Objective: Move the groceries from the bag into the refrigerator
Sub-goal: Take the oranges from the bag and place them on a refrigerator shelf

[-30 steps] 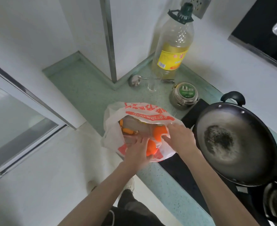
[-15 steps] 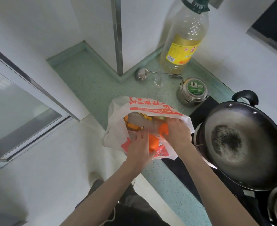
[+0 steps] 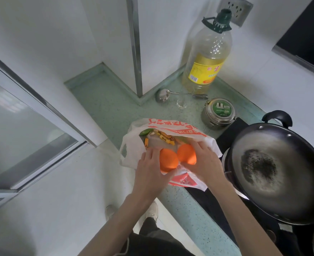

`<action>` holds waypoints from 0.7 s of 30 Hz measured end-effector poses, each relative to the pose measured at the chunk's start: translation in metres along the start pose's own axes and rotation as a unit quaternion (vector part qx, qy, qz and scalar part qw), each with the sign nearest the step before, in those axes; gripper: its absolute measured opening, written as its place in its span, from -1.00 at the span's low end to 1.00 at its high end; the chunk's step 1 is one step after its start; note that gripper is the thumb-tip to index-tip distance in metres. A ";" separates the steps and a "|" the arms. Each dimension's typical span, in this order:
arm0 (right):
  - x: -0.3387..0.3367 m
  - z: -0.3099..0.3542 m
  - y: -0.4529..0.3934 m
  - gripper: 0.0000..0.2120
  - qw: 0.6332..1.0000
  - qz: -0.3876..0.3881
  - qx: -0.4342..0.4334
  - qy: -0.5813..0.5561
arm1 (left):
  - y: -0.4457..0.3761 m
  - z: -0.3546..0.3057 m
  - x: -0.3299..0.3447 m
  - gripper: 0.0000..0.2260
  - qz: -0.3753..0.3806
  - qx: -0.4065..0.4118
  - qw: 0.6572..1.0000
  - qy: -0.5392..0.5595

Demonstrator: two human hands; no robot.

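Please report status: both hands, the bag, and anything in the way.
Left hand on one orange, right hand on another. Both at the bag mouth, on counter. Wok close on right.

Both forearms are bare to the bottom edge of the view, with no sleeves, watch or bands showing. The left hand and right hand wear no gloves or rings; the fingers are slim with short, unpainted nails. Below, dark trousers cover the legs, and pale, whitish shoes show on the floor, one of them partly hidden behind the left forearm
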State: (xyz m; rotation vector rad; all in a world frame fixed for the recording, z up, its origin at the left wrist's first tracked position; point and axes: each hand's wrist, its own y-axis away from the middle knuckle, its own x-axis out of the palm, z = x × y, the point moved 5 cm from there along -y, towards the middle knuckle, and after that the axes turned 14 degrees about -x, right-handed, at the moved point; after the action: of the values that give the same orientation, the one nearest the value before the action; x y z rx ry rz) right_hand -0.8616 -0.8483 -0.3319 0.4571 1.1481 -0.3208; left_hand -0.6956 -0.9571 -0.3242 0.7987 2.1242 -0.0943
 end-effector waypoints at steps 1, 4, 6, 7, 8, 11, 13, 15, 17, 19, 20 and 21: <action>-0.004 0.003 0.007 -0.22 1.000 -0.016 0.001 -0.022 | 0.001 -0.001 -0.004 -0.21 -0.001 -0.005 1.000 0.004; -0.010 0.008 0.024 -0.22 0.996 -0.049 0.015 -0.078 | 0.006 -0.003 -0.017 -0.20 -0.017 -0.013 1.000 0.010; -0.012 0.013 0.031 -0.23 0.992 -0.064 0.012 -0.109 | 0.009 -0.002 -0.024 -0.23 -0.022 -0.025 0.999 0.022; -0.014 0.017 0.033 -0.24 0.989 -0.073 0.008 -0.130 | 0.012 0.001 -0.027 -0.25 -0.021 -0.032 0.999 0.027; -0.015 0.021 0.035 -0.25 0.985 -0.082 0.003 -0.153 | 0.015 0.003 -0.029 -0.27 -0.022 -0.040 0.998 0.033; -0.025 0.035 0.040 -0.27 0.973 -0.111 -0.017 -0.201 | 0.028 0.007 -0.041 -0.28 -0.032 -0.053 0.997 0.055; -0.034 0.048 0.043 -0.24 0.960 -0.132 -0.038 -0.244 | 0.039 0.006 -0.051 -0.28 -0.027 -0.058 0.996 0.067; -0.045 0.063 0.048 -0.19 0.944 -0.150 -0.068 -0.287 | 0.050 0.004 -0.061 -0.29 -0.025 -0.053 0.995 0.080; -0.055 0.077 0.053 -0.18 0.935 -0.161 -0.096 -0.300 | 0.059 0.002 -0.073 -0.31 -0.035 -0.043 0.994 0.091; -0.064 0.091 0.058 -0.19 0.930 -0.165 -0.113 -0.308 | 0.070 0.004 -0.088 -0.30 -0.059 -0.036 0.994 0.088; -0.067 0.097 0.060 -0.20 0.926 -0.164 -0.117 -0.319 | 0.075 0.006 -0.095 -0.29 -0.075 -0.034 0.993 0.080; -0.070 0.105 0.063 -0.22 0.922 -0.160 -0.123 -0.330 | 0.082 0.010 -0.103 -0.28 -0.090 -0.036 0.992 0.074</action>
State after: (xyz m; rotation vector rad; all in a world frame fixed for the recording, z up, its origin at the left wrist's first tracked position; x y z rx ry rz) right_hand -0.7752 -0.8455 -0.2203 -0.0764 0.5779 -0.5574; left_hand -0.5959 -0.9475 -0.2378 0.5849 2.3240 -0.0541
